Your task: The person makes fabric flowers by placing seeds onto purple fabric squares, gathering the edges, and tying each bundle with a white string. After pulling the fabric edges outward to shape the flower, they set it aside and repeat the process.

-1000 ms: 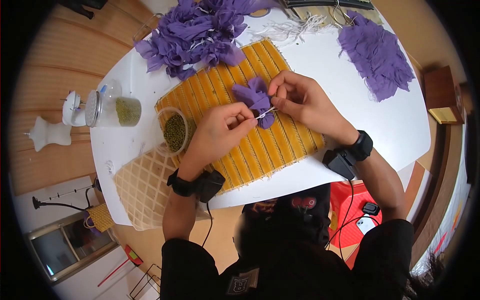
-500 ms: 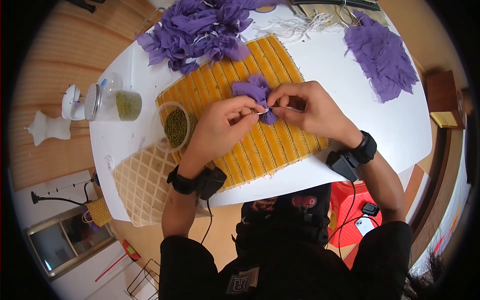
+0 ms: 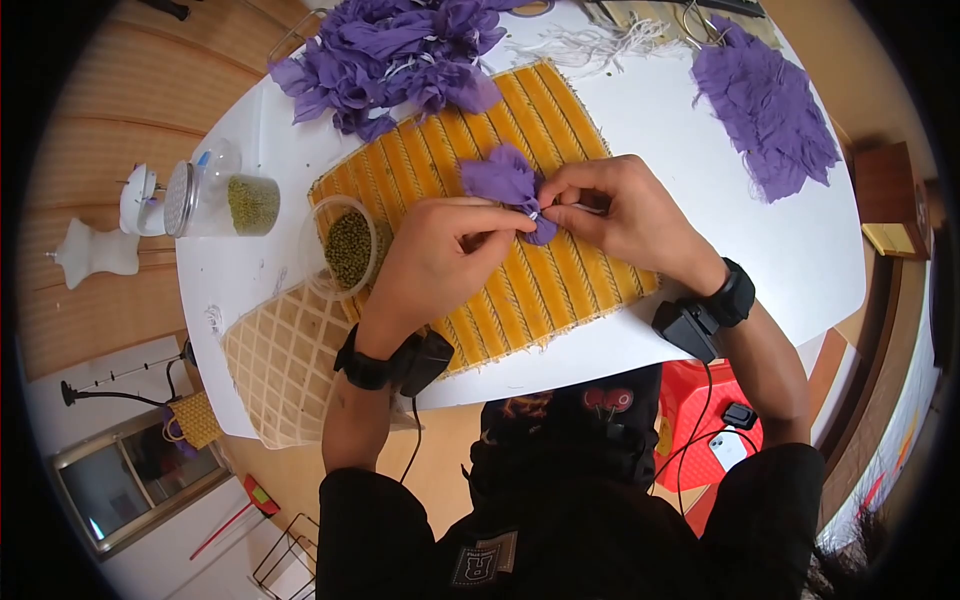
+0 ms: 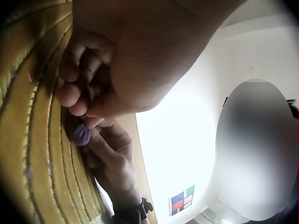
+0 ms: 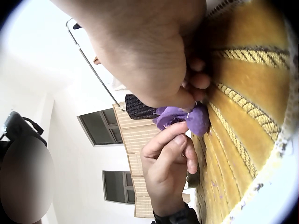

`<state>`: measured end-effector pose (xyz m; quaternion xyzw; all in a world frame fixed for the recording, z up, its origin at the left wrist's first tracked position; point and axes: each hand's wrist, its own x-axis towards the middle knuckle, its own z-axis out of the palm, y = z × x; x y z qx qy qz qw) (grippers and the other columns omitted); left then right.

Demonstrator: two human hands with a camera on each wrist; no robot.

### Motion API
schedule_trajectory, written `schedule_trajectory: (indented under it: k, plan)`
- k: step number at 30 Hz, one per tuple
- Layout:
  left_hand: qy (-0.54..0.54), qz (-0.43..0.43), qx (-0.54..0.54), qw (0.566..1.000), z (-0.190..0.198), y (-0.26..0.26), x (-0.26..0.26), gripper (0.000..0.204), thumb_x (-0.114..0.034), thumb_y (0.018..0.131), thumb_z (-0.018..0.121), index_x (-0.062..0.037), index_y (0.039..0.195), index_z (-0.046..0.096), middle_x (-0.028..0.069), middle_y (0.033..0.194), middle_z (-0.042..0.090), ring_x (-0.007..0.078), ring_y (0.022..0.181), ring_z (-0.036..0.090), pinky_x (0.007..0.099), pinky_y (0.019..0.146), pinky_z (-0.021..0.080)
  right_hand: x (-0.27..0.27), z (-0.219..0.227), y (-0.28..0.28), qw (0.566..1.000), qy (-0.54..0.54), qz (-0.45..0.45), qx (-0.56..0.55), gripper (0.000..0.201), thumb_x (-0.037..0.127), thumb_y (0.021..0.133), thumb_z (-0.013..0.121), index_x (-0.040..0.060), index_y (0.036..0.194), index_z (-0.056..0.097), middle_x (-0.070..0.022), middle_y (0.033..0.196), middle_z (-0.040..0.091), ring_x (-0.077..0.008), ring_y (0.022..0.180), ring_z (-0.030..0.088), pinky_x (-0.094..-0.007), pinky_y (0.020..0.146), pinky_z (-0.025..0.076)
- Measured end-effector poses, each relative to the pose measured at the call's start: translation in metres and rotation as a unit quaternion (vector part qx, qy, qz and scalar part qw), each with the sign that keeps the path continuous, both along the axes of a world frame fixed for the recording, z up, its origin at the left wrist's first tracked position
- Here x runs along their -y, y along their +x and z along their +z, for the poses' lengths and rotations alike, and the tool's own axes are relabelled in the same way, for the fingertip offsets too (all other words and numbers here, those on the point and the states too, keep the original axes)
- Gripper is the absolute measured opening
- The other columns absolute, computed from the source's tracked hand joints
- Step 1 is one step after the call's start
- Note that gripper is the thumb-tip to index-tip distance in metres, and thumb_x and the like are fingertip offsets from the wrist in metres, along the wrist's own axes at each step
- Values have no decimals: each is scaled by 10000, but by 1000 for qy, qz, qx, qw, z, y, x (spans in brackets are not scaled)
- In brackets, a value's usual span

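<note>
A small purple cloth pouch [image 3: 500, 175] lies on the yellow striped mat, its loose cloth fanned out above a rounded end. White string [image 3: 534, 214] circles the neck between the two parts. My left hand [image 3: 440, 250] pinches the string at the neck from the left, index finger and thumb reaching in. From the other side my right hand [image 3: 625, 210] pinches it too, its fingertips right at the knot. In the right wrist view the rounded end [image 5: 198, 120] bulges below the fingertips. The left wrist view shows both hands meeting over the pouch [image 4: 80, 134], most of which the fingers hide.
The striped mat [image 3: 500, 310] covers the table's middle. Left of it stand a clear tub [image 3: 345, 250] of green beans and a jar [image 3: 225, 200] lying sideways. Purple cloth bundles [image 3: 390, 65] heap at the back; a purple cloth piece [image 3: 765, 110] and white strings [image 3: 600, 45] lie farther right.
My left fingertips have moved right, in to the neck of the pouch, and the string stretch between the hands has shortened. My right hand stays at the neck.
</note>
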<state>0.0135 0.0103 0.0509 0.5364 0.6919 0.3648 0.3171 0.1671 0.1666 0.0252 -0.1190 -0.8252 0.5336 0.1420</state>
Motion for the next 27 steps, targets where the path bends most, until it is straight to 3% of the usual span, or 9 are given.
schedule_trajectory:
  k: [12,16,17,20,25,27]
  plan:
    - [-34,9,-13,999,4,1,1,215,-10,872,565,-6,1042,697,53,745,645,45,591,465,222,529,367,0,-1,0,1000,23,0,3,121,-13,801,653,14,918,667,-104,673,615,-201,593,572,-307,590,451]
    - [-29,4,1,1000,3,-1,2,215,9,842,576,-6,1020,695,66,600,546,70,509,433,258,486,348,-3,-5,1,998,-64,-2,-4,128,-42,840,624,3,959,637,-27,662,540,-103,623,504,-251,626,437]
    - [-40,9,32,999,3,-2,3,192,16,840,572,1,1004,672,48,583,514,56,511,421,253,483,332,-3,-3,2,995,-100,0,4,138,-50,864,611,6,991,616,14,688,509,-58,664,484,-221,657,434]
    - [-27,3,83,996,-2,-3,2,120,29,837,566,3,950,595,15,559,469,33,514,401,243,480,304,-3,-2,1,993,-114,-13,1,138,-52,867,605,20,979,568,31,680,484,-39,667,457,-206,668,412]
    - [-26,-28,100,994,-1,-1,0,129,44,833,557,-23,882,458,-11,571,471,24,517,389,228,487,298,-2,-6,0,993,-97,-46,-47,115,-59,849,592,10,903,518,-7,624,471,-65,604,438,-235,606,418]
    - [-17,15,153,988,-3,-2,2,152,22,841,586,-19,921,464,-17,594,488,31,521,395,224,489,307,-4,-5,1,993,-94,-53,-42,105,-54,855,588,10,895,515,-5,627,473,-59,607,439,-230,603,416]
